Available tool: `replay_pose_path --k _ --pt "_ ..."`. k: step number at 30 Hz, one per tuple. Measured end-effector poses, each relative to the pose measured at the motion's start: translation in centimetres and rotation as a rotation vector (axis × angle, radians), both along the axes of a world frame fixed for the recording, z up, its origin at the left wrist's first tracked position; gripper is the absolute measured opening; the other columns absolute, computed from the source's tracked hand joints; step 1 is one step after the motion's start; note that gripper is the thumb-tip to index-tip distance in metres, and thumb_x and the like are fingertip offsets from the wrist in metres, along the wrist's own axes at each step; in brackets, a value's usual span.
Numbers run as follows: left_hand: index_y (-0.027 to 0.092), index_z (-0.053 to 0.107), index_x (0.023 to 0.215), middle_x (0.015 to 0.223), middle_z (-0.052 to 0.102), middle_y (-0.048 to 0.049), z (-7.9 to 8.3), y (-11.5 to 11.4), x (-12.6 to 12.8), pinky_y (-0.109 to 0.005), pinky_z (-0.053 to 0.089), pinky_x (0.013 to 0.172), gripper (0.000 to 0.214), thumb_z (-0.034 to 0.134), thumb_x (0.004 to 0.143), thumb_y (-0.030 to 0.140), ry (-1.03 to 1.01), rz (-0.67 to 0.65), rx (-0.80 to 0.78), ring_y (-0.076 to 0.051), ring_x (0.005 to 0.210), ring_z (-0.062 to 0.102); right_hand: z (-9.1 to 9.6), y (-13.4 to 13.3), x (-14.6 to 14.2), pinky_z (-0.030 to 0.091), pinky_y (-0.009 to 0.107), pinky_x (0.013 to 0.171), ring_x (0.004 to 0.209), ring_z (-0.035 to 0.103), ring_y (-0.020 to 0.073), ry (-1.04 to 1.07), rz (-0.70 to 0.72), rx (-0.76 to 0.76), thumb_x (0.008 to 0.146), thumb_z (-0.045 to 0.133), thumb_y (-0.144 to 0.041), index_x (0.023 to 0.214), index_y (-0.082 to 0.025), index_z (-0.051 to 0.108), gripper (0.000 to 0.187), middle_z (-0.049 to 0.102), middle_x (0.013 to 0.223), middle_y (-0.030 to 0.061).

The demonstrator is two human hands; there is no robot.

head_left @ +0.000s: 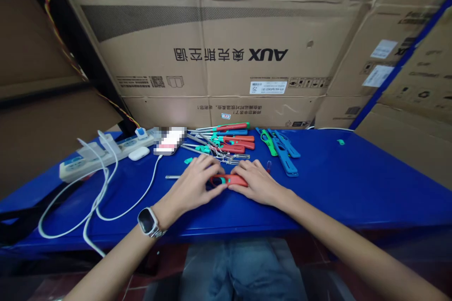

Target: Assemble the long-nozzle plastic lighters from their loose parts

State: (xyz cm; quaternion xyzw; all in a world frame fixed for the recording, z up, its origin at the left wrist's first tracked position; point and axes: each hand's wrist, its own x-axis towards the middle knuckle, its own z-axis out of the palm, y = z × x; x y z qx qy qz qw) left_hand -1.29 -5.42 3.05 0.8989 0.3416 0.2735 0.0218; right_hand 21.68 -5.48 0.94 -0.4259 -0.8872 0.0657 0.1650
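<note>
A red long-nosed lighter [236, 179] with a teal trigger lies low over the blue table, its metal tube pointing left. My left hand [201, 179], with a watch on the wrist, is closed around its trigger end. The fingers of my right hand [257, 182] are closed on the red handle end. Just beyond my hands sits a pile of lighters [235, 142] with red and blue bodies, along with thin wires and small clear tubes [242, 156]. Blue handle shells [286, 157] and a green handle shell [270, 143] lie to the right of the pile.
At the left are a white power strip [102, 157], a looped white cable [102, 193], an earphone case [139, 153] and a blurred phone [171, 141]. A small teal part [340, 142] lies far right. Cardboard [226, 28] walls the back of the blue table [346, 188].
</note>
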Motion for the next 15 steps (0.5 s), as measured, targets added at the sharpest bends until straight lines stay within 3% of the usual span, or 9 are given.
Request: replay_pose_path --k 2,4,8,12,15 --pt "0.024 0.061 0.11 0.117 0.063 -0.0066 -0.3 0.6 0.9 -0.04 0.042 0.092 0.03 0.069 0.084 0.037 0.148 -0.036 -0.059 -0.027 0.11 0.054 -0.4 0.5 -0.2 0.037 0.038 0.087 0.105 0.054 0.0254 -0.019 0.001 0.023 0.097 0.049 -0.052 0.11 -0.022 0.063 0.036 0.062 0.109 0.0102" --pt "0.024 0.058 0.118 0.119 0.063 -0.0062 -0.7 1.2 1.4 -0.041 0.042 0.095 0.036 0.068 0.084 0.034 0.192 -0.028 -0.126 -0.026 0.111 0.057 -0.6 0.7 0.0 0.037 0.039 0.087 0.108 0.052 0.0262 -0.007 0.0 0.007 0.095 0.052 -0.052 0.117 -0.023 0.062 0.038 0.06 0.113 0.0111" --pt "0.024 0.06 0.112 0.11 0.065 -0.0042 -1.3 1.6 1.2 -0.04 0.043 0.094 0.022 0.059 0.092 0.034 0.201 -0.028 -0.186 -0.022 0.099 0.062 -0.2 0.3 1.9 0.036 0.04 0.092 0.113 0.051 0.0255 0.109 -0.062 -0.008 0.092 0.058 -0.043 0.128 -0.024 0.056 0.04 0.058 0.121 0.0102" --pt "0.022 0.061 0.108 0.104 0.065 -0.0047 -1.1 1.4 1.7 -0.043 0.042 0.095 0.023 0.056 0.092 0.038 0.246 -0.03 -0.12 -0.024 0.098 0.062 0.2 -0.9 4.1 0.038 0.032 0.078 0.084 0.06 0.019 0.168 -0.401 -0.018 0.094 0.049 -0.03 0.108 -0.021 0.057 0.018 0.064 0.088 0.003" --pt "0.022 0.061 0.11 0.107 0.064 -0.006 -1.1 1.7 3.4 -0.044 0.041 0.097 0.03 0.061 0.089 0.043 0.261 -0.083 -0.058 -0.027 0.103 0.06 0.1 -1.4 4.5 0.031 0.028 0.06 0.067 0.06 0.0189 0.084 -0.6 -0.102 0.092 0.051 -0.034 0.105 -0.021 0.052 0.019 0.063 0.074 0.0012"
